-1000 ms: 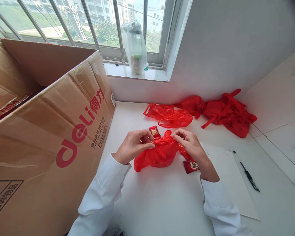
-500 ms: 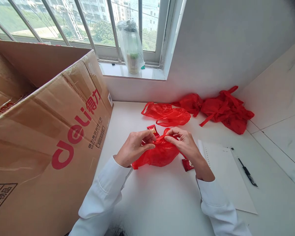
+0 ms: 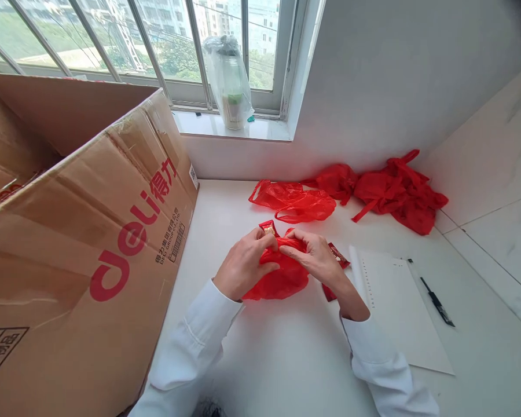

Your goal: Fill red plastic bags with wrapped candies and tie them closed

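Note:
A thin red plastic bag (image 3: pixel 282 279) lies bunched on the white table, its upper edge gathered between my two hands. My left hand (image 3: pixel 248 263) pinches the bag's left part with thumb and fingers. From the other side my right hand (image 3: pixel 315 258) grips the bag's top, its fingertips almost touching the left ones. Just behind the hands a small red wrapped packet (image 3: pixel 268 227) pokes out. Another dark red packet (image 3: pixel 338 255) lies beside my right wrist, and a further one is partly hidden under it. What the bag contains, if anything, is hidden.
A large open cardboard box (image 3: pixel 125 243) fills the left side. More red plastic bags (image 3: pixel 306 205) and a red cloth-like heap (image 3: pixel 399 194) lie along the wall. To the right are a paper pad (image 3: pixel 399 313) and a black pen (image 3: pixel 437 302). A bagged jar (image 3: pixel 233 87) stands on the windowsill.
My hands have come closer together, drawing the bag's top inward. My right hand has shifted left, uncovering more of the packets by its wrist.

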A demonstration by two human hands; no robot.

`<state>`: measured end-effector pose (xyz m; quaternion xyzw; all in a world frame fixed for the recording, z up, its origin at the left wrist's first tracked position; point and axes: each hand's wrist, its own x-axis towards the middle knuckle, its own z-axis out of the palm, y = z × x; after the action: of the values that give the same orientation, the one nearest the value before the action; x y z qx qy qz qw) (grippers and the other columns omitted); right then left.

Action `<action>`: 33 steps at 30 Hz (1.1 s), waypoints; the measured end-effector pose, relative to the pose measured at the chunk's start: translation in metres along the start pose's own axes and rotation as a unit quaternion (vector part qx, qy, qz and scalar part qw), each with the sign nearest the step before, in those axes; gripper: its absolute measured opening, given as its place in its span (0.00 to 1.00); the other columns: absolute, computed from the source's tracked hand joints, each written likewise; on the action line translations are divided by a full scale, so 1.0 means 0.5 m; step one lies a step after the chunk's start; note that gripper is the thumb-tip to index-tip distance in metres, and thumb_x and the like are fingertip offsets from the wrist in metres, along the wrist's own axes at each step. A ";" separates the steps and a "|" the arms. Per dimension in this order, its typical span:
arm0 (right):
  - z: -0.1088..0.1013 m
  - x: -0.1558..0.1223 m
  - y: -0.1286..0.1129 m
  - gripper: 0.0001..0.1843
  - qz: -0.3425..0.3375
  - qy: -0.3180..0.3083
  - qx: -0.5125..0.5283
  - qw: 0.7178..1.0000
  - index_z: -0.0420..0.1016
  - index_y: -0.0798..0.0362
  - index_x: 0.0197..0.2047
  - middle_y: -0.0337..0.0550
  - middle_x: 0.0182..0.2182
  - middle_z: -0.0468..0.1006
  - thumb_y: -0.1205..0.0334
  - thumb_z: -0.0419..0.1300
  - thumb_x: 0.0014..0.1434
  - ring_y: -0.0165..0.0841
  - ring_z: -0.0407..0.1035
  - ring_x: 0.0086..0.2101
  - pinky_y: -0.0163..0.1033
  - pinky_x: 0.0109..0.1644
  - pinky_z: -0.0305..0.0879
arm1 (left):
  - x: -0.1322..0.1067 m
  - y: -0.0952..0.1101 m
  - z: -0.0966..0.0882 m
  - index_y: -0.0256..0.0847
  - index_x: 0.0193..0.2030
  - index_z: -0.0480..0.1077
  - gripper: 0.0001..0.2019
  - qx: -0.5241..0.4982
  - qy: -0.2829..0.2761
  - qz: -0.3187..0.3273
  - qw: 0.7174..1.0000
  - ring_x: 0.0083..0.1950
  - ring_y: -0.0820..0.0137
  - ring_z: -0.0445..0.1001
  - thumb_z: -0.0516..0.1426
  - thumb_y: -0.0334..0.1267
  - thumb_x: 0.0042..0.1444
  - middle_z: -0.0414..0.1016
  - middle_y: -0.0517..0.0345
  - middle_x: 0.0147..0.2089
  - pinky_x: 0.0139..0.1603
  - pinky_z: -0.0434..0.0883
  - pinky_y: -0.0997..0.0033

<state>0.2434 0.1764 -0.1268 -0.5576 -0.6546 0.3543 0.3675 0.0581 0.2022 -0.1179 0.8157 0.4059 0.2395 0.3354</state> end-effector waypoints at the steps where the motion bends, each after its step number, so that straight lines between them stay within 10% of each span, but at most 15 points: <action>1: 0.003 0.002 0.003 0.11 0.001 0.021 0.005 1.000 0.70 0.52 0.30 0.35 0.27 0.72 0.53 0.58 0.57 0.29 0.63 0.29 0.34 0.33 0.58 | 0.002 0.000 0.001 0.42 0.33 0.66 0.04 -0.002 0.003 0.000 1.000 0.35 0.70 0.64 0.58 0.33 0.51 0.64 0.61 0.37 0.39 0.63 0.67; 10: -0.035 0.026 0.057 0.12 0.082 0.239 0.167 0.953 0.63 0.50 0.33 0.35 0.27 0.68 0.58 0.61 0.46 0.28 0.61 0.25 0.33 0.28 0.59 | -0.020 0.014 -0.088 0.41 0.33 0.62 0.07 -0.201 -0.007 -0.001 0.980 0.36 0.73 0.67 0.55 0.40 0.58 0.66 0.61 0.35 0.39 0.68 0.70; 18: -0.060 0.002 0.003 0.23 0.058 0.093 0.311 0.944 0.62 0.48 0.47 0.37 0.33 0.74 0.60 0.64 0.49 0.29 0.68 0.27 0.35 0.31 0.68 | -0.036 0.037 -0.110 0.44 0.39 0.62 0.10 -0.322 0.125 -0.004 0.938 0.36 0.75 0.66 0.58 0.30 0.51 0.64 0.62 0.37 0.33 0.67 0.77; 23: -0.039 -0.014 -0.025 0.24 0.044 0.058 0.274 0.959 0.62 0.46 0.51 0.39 0.35 0.74 0.55 0.62 0.53 0.31 0.70 0.30 0.38 0.34 0.71 | -0.080 0.123 -0.102 0.47 0.43 0.65 0.16 -0.161 0.334 0.167 0.914 0.50 0.65 0.67 0.59 0.28 0.48 0.66 0.58 0.43 0.50 0.69 0.63; 28: -0.027 -0.027 -0.044 0.23 0.012 0.029 0.217 0.976 0.61 0.45 0.56 0.41 0.39 0.75 0.58 0.59 0.57 0.33 0.71 0.37 0.38 0.39 0.70 | -0.098 0.186 -0.048 0.43 0.40 0.65 0.08 0.131 0.044 0.275 0.952 0.38 0.65 0.70 0.51 0.26 0.58 0.72 0.56 0.34 0.39 0.69 0.64; 33: -0.036 -0.033 -0.051 0.27 0.001 0.032 0.162 0.986 0.60 0.42 0.60 0.38 0.37 0.74 0.60 0.57 0.57 0.31 0.69 0.33 0.37 0.37 0.69 | -0.075 0.097 -0.013 0.41 0.23 0.60 0.13 0.175 -0.071 0.007 0.982 0.22 0.70 0.59 0.45 0.19 0.48 0.64 0.59 0.23 0.24 0.55 0.68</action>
<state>0.2492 0.1578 -0.0973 -0.5020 -0.5759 0.4383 0.4735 0.0573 0.1519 -0.0819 0.8795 0.4113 0.1084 0.2136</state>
